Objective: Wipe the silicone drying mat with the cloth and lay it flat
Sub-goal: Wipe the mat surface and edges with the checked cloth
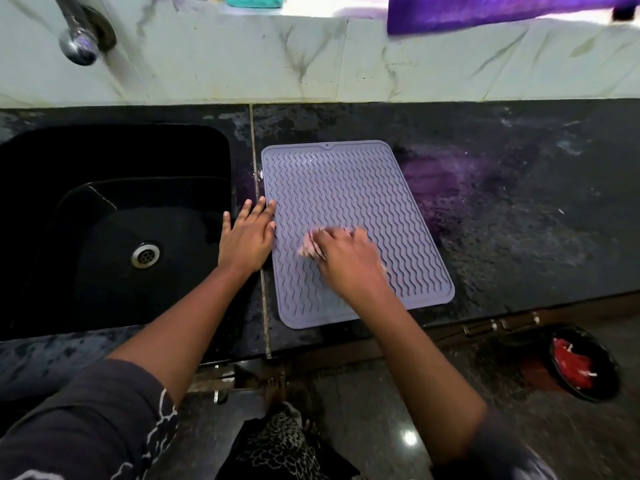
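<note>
Right hand [346, 259] is rubbing a pale pink cloth [309, 249] over the grey ribbed silicone mat [346, 181] lying flat on the black counter [519, 220]; its grip is blurring beyond telling; left hand [246, 237], flat-fingered, is pinning the mat's nine o'clock edge, likely against sliding.

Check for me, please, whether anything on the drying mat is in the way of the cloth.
Nothing visible does. The mat lies on the countertop with its ribbed surface bare; only the right hand and its cloth are on it. The left hand rests at its left edge.
</note>
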The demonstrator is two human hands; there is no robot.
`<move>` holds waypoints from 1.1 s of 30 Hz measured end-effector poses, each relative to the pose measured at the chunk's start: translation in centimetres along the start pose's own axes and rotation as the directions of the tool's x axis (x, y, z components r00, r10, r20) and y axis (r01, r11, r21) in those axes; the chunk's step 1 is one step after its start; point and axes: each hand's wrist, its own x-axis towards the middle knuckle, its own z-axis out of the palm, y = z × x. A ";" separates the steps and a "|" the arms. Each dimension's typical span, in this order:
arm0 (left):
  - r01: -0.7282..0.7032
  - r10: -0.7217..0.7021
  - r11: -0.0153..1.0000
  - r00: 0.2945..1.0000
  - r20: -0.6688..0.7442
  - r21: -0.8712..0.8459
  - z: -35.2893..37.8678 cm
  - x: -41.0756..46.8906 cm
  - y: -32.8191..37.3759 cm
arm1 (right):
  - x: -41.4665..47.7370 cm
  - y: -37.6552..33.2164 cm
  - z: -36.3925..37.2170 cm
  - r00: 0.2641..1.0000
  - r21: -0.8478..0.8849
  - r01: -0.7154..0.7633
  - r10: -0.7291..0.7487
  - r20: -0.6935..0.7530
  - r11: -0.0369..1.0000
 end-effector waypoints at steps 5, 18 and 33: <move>0.008 -0.007 1.000 1.000 -0.005 0.016 0.2 0.1 -0.1 | 5.5 -1.3 3.1 0.992 -0.145 0.110 -0.099 0.082 0.983; -0.012 0.011 0.997 1.000 -0.010 -0.076 -0.3 0.6 -0.5 | 5.6 -1.1 -1.5 0.977 0.259 -0.018 -0.038 0.208 0.966; 0.061 -0.060 0.998 0.997 -0.055 0.013 -3.1 5.0 0.1 | 8.9 -1.0 1.0 0.969 0.001 0.100 -0.097 0.227 0.995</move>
